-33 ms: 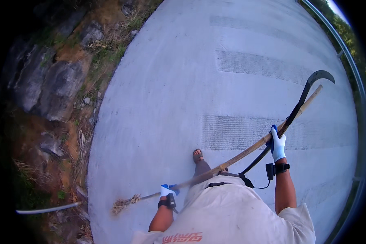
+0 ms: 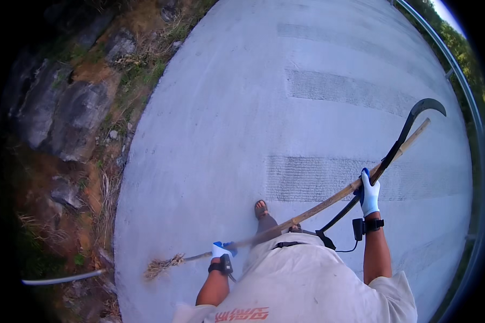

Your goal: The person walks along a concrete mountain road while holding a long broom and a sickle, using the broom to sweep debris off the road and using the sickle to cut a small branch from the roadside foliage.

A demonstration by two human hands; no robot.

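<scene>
A long bamboo pole [image 2: 323, 205] runs slantwise across my front, from a bushy, root-like tuft [image 2: 164, 265] at its lower left end to a bare tip at the upper right. My right hand [image 2: 369, 194], in a white and blue glove, is closed around the pole together with a black billhook [image 2: 401, 141]. The billhook's hooked blade curves beyond the pole's tip, and a dark curved length continues below the hand toward my waist. Near the tuft, my gloved left hand [image 2: 223, 250] is closed on the pole; its fingers are partly hidden.
I stand on a pale concrete road [image 2: 199, 134] with ribbed bands [image 2: 312, 177] across it. Rocks [image 2: 86, 113], soil and dry grass border the left edge. A metal guardrail [image 2: 461, 81] follows the right edge. My sandalled foot [image 2: 261, 209] shows ahead of my waist.
The pole and billhook sit very slightly lower in view, and the tuft is a touch farther left. Both hands keep the same grip.
</scene>
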